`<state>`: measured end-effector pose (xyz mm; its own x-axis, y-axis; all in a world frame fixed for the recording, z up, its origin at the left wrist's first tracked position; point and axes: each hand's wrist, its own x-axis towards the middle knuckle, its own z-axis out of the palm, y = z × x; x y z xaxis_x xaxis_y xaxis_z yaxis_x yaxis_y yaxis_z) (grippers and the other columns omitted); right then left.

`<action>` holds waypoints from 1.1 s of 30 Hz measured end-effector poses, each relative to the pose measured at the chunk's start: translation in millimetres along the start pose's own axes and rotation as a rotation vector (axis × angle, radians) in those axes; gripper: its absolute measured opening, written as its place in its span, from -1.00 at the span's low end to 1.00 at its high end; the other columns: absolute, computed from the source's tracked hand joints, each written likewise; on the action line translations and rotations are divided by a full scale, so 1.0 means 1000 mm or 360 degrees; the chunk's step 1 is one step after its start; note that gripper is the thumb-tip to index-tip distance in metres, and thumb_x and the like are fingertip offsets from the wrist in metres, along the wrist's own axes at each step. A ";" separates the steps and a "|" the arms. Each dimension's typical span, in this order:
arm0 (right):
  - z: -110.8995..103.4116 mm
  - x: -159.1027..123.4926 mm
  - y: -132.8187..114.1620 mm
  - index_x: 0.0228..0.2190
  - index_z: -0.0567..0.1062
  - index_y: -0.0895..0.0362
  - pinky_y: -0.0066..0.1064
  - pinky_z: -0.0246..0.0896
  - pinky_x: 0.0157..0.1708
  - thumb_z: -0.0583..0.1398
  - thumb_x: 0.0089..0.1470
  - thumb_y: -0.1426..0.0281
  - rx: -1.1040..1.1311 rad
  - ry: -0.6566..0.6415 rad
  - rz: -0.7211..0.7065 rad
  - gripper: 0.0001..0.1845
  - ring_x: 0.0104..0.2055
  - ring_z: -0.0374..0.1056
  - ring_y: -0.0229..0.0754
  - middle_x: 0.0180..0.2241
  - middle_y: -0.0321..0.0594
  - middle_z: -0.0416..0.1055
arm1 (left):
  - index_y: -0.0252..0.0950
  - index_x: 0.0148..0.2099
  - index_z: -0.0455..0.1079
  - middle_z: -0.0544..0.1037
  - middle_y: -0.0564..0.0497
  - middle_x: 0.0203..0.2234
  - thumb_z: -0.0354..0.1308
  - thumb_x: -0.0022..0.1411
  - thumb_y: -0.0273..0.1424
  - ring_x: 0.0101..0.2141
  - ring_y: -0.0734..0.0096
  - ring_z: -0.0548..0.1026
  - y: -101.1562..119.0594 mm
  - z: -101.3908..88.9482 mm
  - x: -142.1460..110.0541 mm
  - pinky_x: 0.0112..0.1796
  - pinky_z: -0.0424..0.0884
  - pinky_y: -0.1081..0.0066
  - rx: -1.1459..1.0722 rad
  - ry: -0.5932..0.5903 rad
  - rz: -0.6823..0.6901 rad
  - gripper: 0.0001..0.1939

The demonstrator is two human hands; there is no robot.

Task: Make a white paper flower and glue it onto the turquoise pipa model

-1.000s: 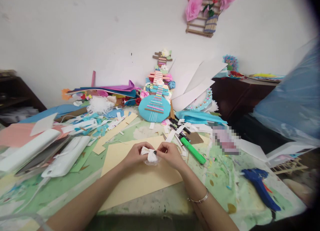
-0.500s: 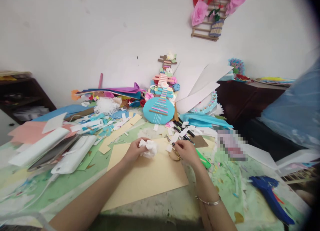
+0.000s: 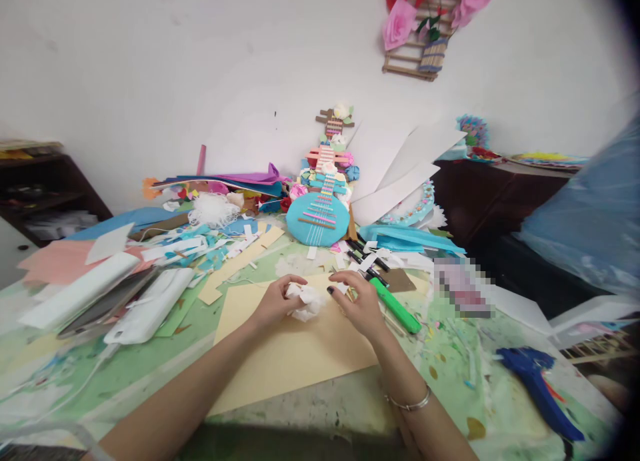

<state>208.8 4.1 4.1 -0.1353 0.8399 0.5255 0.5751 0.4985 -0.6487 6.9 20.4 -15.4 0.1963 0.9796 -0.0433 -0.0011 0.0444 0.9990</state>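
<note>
In the head view, my left hand [image 3: 277, 306] is closed on a white crumpled paper piece [image 3: 306, 303], which looks like a paper flower. It is held over a cream sheet [image 3: 295, 361] on the table. Just to the right is my right hand [image 3: 359, 306], its thumb and fingers apart and curved toward the paper, not touching it. Gold-handled scissors [image 3: 352, 293] lie mostly hidden behind my right hand. Beside that hand, a green utility knife [image 3: 397, 306] rests on the table.
A blue glue gun [image 3: 540, 388] lies at the right. Phones and white power banks [image 3: 150, 306] sit at the left. Black pens [image 3: 367, 261] and paper scraps are scattered behind my hands. A blue paper lute [image 3: 318, 219] leans against the wall amid coloured paper.
My right hand has moved slightly left toward the white paper, and its fingers have spread from a pinch. More of the green knife shows. My left hand still holds the paper, turned a little.
</note>
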 end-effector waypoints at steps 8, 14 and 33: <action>0.020 -0.006 -0.010 -0.23 0.45 0.09 -0.28 0.21 -0.10 0.22 -0.10 0.48 0.0215 -0.0307 -0.0127 -0.71 -0.10 0.31 -0.11 -0.19 -0.14 0.40 | -0.34 -0.22 0.36 0.42 0.13 -0.57 0.30 -0.14 -0.32 -0.57 0.51 0.35 -0.001 0.005 -0.003 -0.53 0.23 0.52 0.0182 -0.0118 0.0101 -0.61; 0.026 -0.006 0.001 -0.30 0.45 0.13 -0.41 0.25 -0.34 0.13 -0.07 0.51 0.0164 -0.0268 0.0192 -0.78 -0.35 0.35 -0.23 -0.29 -0.19 0.46 | -0.34 -0.17 0.33 0.49 0.08 -0.56 0.24 -0.12 -0.38 -0.58 0.48 0.40 0.001 0.006 -0.004 -0.55 0.24 0.53 0.0121 -0.0295 0.0013 -0.60; 0.040 -0.008 -0.004 -0.33 0.43 0.11 -0.39 0.19 -0.29 0.16 -0.15 0.51 0.0001 -0.0313 0.0293 -0.76 -0.30 0.36 -0.16 -0.32 -0.21 0.48 | -0.31 -0.25 0.36 0.58 -0.01 -0.45 0.22 -0.14 -0.47 -0.44 0.33 0.52 -0.007 0.006 0.000 -0.45 0.38 0.45 0.0305 -0.0048 0.0107 -0.70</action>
<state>175.7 4.5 -19.6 -0.1826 0.9419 0.2820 0.6038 0.3338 -0.7239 13.1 18.4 -22.6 0.2315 0.9726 0.0211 0.1709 -0.0620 0.9833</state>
